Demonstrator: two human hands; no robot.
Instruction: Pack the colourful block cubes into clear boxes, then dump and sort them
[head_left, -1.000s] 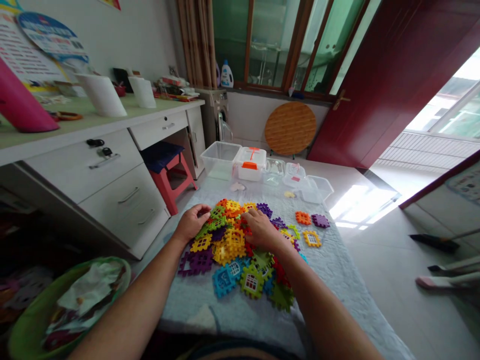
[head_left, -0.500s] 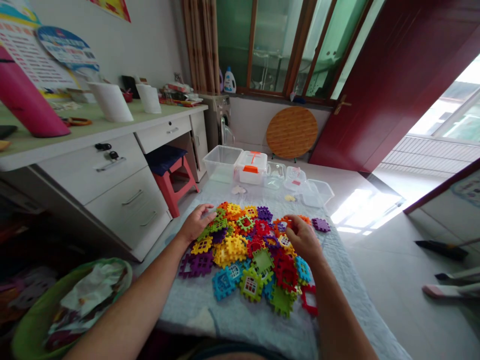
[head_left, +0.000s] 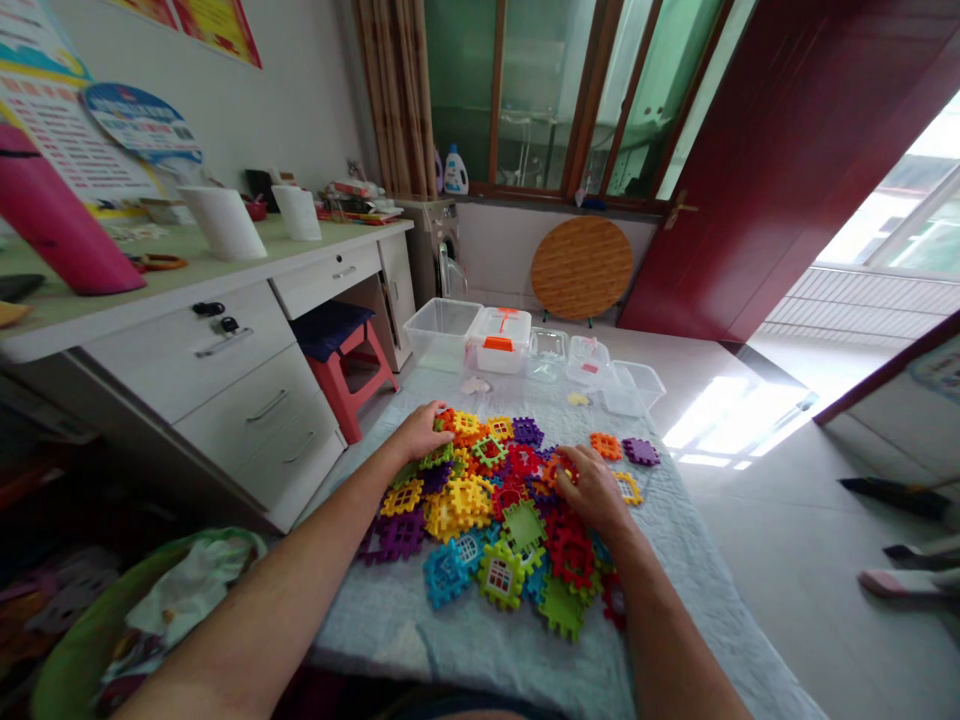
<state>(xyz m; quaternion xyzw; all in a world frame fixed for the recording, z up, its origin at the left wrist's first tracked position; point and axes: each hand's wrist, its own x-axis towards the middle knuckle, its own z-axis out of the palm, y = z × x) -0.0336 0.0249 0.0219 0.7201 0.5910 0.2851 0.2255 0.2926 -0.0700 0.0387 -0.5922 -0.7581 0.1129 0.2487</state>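
Observation:
Interlocking plastic building blocks (head_left: 469, 500) in many colours lie heaped on the cloth-covered table. My left hand (head_left: 424, 432) rests at the heap's back left edge, fingers forward and thumb apart, touching green and orange blocks; no block shows in its grip. Over the right side of the heap, my right hand (head_left: 589, 485) has its fingers curled down onto an orange block (head_left: 551, 470), which they partly hide. To the right of that hand lie a separate orange block (head_left: 606, 446), a purple block (head_left: 641, 452) and a yellow window block (head_left: 628, 488).
Behind the heap stand a clear open bin (head_left: 442, 325), a white lidded box with orange latches (head_left: 501, 345) and several small clear containers (head_left: 547, 355). A desk (head_left: 255, 300) and a red stool (head_left: 349, 375) are at the left. A green basket (head_left: 82, 650) sits lower left.
My right hand has moved left, off the separate orange block and onto the heap. The yellow window block now lies farther right, apart from the heap. My left hand has shifted slightly right and back.

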